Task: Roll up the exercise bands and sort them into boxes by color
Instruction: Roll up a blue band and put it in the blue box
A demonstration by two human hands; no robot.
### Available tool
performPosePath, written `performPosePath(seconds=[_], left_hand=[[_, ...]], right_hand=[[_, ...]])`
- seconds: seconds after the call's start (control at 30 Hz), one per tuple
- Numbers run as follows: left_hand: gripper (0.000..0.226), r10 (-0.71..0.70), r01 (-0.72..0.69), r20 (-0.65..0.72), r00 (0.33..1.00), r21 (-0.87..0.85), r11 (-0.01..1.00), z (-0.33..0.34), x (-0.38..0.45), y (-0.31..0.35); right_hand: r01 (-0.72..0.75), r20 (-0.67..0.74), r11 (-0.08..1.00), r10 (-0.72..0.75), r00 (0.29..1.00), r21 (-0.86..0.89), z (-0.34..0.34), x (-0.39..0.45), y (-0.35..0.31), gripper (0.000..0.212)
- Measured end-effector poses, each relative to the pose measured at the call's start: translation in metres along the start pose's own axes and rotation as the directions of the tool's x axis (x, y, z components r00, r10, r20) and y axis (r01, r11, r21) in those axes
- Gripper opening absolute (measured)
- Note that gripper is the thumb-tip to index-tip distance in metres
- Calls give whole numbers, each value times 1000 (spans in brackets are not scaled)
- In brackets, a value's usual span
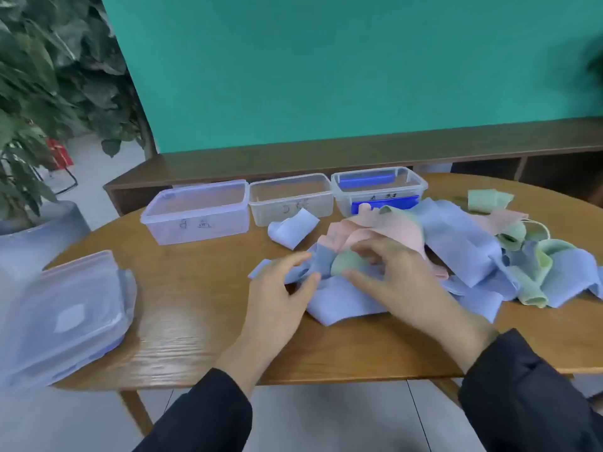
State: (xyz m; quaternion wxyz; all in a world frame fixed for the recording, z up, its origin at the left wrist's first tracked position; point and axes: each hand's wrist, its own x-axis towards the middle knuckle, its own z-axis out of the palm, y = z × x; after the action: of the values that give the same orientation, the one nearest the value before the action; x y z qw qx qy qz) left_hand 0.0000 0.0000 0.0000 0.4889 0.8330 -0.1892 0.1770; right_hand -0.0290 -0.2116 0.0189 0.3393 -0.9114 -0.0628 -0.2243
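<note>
Right hand (396,272) grip pinching a green band (347,261) atop the band pile (470,252) mid-surface, left hand (280,288) grip relaxed open, fingers on a blue band (342,305), three open boxes (290,199) behind, wooden surface (195,305).

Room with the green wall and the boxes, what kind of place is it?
Probably an office or activity room, not a home. A round wooden table stands on a grey floor before a plain green wall, with a long low shelf behind it and a big potted plant beside it.

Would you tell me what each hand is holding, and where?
Right hand pinches the green band at its rolled end; left hand rests open on a blue band.
</note>
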Motion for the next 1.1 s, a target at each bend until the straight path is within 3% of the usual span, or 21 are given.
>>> performPosePath(seconds=[0.1,0.17,0.4,0.57,0.7,0.83,1.0,1.1], left_hand=[[24,0,-2,28,1000,88,996,6,12,-6],[22,-29,22,63,998,96,995,9,15,-9],[19,-137,143,154,978,-29,989,13,17,8],[8,-207,226,115,971,-184,957,12,15,15],[11,-211,245,185,960,-184,952,7,10,20],[18,-209,226,218,953,-56,973,-2,1,15],[15,-160,173,91,983,-168,970,-20,2,20],[11,-129,163,132,983,-287,944,-43,12,23]], right_hand=[[-48,141,999,51,989,-23,2,10,11,64],[-58,208,997,68,976,-53,7,10,16,65],[-64,45,996,61,997,68,-1,15,17,34],[-113,17,983,112,994,143,-13,6,13,29],[-122,-40,982,129,991,146,-18,3,9,32],[-122,-76,977,136,988,173,-21,-2,-2,35],[-125,-11,961,132,991,248,-27,-10,-17,42],[-153,98,959,133,986,240,-34,-12,-24,51]])
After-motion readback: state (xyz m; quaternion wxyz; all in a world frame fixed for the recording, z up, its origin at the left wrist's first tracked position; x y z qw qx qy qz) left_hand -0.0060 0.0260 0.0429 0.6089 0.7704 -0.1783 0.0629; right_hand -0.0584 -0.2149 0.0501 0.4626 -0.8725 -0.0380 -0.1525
